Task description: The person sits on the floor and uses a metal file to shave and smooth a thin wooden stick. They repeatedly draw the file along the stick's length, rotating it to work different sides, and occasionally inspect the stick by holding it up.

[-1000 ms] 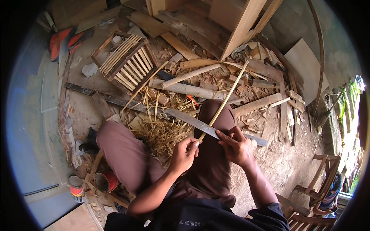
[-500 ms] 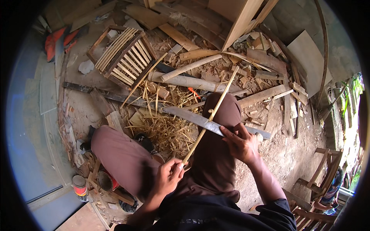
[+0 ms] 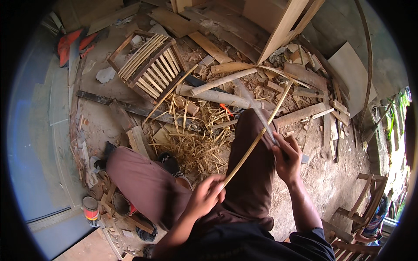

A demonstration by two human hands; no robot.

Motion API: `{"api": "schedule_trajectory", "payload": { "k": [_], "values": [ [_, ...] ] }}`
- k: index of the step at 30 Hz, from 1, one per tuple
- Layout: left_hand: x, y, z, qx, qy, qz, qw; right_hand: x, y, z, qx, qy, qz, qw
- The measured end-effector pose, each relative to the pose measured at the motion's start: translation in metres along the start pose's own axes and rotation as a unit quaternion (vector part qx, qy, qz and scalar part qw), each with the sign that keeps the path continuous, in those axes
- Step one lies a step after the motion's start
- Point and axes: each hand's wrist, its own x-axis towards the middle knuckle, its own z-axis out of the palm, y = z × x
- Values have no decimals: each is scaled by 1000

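My left hand (image 3: 203, 196) is closed around the lower end of a long, thin bamboo-like strip (image 3: 246, 155), which slants up and away over my right knee. In my right hand (image 3: 288, 158) I grip the handle of a machete (image 3: 257, 111). Its blade points up and to the left, blurred by motion, and crosses the strip near its middle; whether they touch I cannot tell. A heap of pale curled shavings (image 3: 189, 150) lies on the floor between my legs.
Beyond the heap lie a slatted wooden piece (image 3: 157, 71), a thick round pole (image 3: 217, 96) and a dark plank (image 3: 109, 101). Offcuts (image 3: 300, 95) litter the far right. Cans (image 3: 90, 206) stand at lower left. A wooden chair (image 3: 363, 195) and part of another person are at lower right.
The machete has swung from lying across the strip to pointing farther forward, its blade now edge-on. Its handle has turned in my right hand. The strip and my left hand have moved slightly right.
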Motion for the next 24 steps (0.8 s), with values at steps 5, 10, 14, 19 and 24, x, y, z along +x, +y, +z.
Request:
{"api": "schedule_trajectory", "payload": {
  "k": [5, 10, 14, 19, 24],
  "values": [
    [89, 11, 33, -60, 11, -20, 998, 11, -14, 2, -111, -122, -50, 985],
    [101, 18, 38, -82, 22, -16, 996, 19, -4, -3, -119, -130, -73, 982],
    [93, 9, 40, -113, 52, -16, 992, 20, -3, -2, -159, -142, -104, 972],
    [63, -5, 27, -96, 78, -13, 992, 21, 1, 3, -171, -129, -112, 970],
    [0, -25, -11, -54, 71, -6, 996, 26, 9, 0, -164, -119, -106, 973]
  ]
}}
